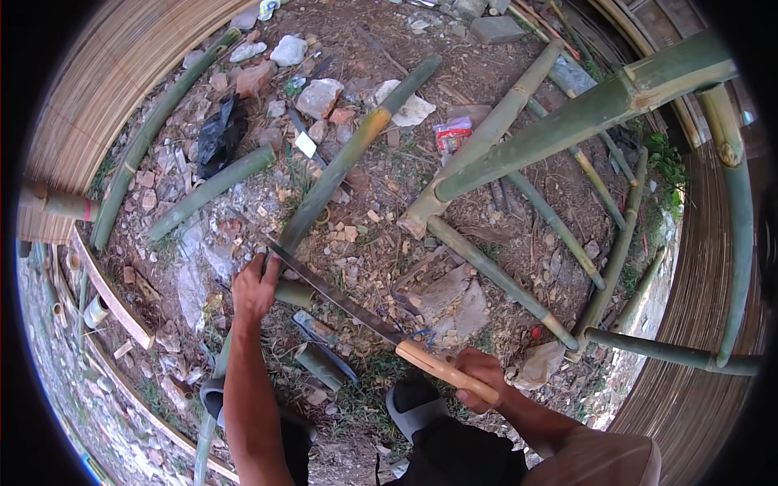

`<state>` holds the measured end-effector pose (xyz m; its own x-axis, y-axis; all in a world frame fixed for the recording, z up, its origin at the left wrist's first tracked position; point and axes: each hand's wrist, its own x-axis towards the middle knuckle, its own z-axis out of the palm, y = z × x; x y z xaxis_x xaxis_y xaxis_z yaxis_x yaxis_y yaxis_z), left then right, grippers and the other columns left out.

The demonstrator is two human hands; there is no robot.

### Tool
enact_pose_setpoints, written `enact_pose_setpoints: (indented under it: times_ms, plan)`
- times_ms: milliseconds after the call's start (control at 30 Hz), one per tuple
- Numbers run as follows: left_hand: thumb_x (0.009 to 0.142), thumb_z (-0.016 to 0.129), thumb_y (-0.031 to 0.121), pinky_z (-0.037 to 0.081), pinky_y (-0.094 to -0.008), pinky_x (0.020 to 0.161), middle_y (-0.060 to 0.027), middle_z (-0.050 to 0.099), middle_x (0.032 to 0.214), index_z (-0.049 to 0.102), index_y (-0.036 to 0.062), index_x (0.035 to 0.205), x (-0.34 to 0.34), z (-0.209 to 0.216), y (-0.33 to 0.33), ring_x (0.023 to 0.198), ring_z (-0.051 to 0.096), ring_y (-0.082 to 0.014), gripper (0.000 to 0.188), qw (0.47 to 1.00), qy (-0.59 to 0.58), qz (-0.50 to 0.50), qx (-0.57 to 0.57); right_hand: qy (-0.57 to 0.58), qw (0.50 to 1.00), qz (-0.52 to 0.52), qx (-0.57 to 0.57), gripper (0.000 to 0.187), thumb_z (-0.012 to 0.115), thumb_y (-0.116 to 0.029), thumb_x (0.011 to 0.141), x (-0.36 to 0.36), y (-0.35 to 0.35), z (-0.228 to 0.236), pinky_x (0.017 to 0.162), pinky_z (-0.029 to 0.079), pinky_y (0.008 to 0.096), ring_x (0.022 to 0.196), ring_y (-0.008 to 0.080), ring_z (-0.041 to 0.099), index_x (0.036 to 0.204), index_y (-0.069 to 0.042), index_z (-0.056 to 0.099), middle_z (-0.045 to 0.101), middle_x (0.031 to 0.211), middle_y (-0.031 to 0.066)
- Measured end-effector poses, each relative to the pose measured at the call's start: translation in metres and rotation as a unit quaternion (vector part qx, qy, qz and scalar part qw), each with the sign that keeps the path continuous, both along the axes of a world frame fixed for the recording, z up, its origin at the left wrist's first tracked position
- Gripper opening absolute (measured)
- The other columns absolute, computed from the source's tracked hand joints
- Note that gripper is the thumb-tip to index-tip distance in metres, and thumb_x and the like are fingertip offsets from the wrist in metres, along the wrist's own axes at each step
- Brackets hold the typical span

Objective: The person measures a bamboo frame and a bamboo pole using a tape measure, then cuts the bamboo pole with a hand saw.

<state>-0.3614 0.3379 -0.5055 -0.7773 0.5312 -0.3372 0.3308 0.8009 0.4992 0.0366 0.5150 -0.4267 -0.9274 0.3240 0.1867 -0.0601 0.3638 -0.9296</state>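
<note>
My right hand is closed round the end of a pale wooden handle. It belongs to a saw with a long, dark, narrow blade, which slants up to the left. Near its tip, the blade crosses the lower end of a green bamboo pole with a yellowed band. Just below that crossing, my left hand has its fingers curled at the pole's end; the grip is partly hidden. A short bamboo piece lies right beside the left hand, and another cut piece rests nearer my feet.
On the right stands a frame of joined bamboo poles. More bamboo lengths lie on the left among stones, a black plastic bag and wood chips. Woven mats curve along the sides. My sandalled foot is below.
</note>
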Motion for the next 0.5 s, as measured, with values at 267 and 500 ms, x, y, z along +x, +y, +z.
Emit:
enact_pose_setpoints:
  times_ms: [267,500]
  plan:
    - [0.101,0.045,0.048,0.048,-0.0496,0.088,-0.0291,0.069,0.098,0.069,0.0037,0.107,-0.022,-0.016,-0.007,0.098,0.066,-0.0440,0.051,0.997,-0.067,-0.005,0.040,-0.016,1.000,0.002,0.012,0.019,0.069,-0.021,0.084,-0.010,-0.009,0.010,0.065,0.047,0.0415,0.058,0.0288,0.057,0.076,-0.004,0.063,0.056,0.065,0.0072]
    - [0.100,0.045,0.049,0.049,-0.0374,0.074,-0.0153,0.070,0.076,0.072,-0.0020,0.100,-0.034,-0.010,-0.005,0.073,0.067,-0.0255,0.058,0.976,-0.196,0.034,0.088,-0.044,0.999,0.018,0.020,0.025,0.063,-0.025,0.089,-0.016,-0.010,0.012,0.071,0.050,0.0441,0.062,0.0294,0.061,0.077,-0.003,0.061,0.060,0.069,0.0089]
